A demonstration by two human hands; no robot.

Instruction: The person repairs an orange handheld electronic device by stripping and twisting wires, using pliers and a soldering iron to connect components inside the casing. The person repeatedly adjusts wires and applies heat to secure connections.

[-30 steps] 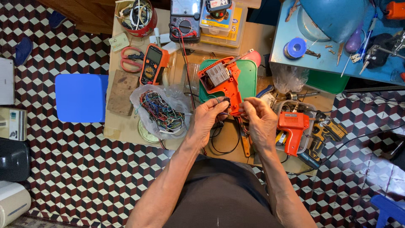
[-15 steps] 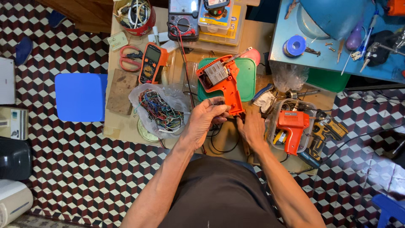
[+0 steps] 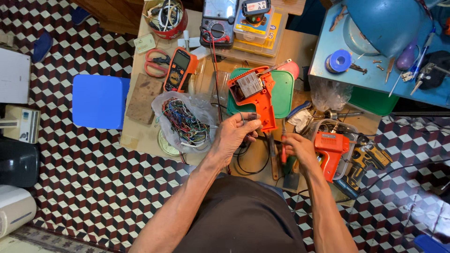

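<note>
Partly hidden: handle end of the opened orange tool housing (image 3: pixel 255 96), clamped in the left hand (image 3: pixel 234 133) fingers over the green tray (image 3: pixel 283 96). Right hand (image 3: pixel 296 146) fingers are closed on a red-handled screwdriver (image 3: pixel 283 145), tip indistinct. Clear bag (image 3: pixel 183 121) contains tangled coloured wires. Clear tub (image 3: pixel 346 136) contains an orange drill (image 3: pixel 330 147).

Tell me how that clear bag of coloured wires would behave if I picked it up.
The clear bag of coloured wires would probably sag and change shape, since its thin plastic looks crumpled. It seems light for its bulk, and its open top might spill loose strands.
</note>
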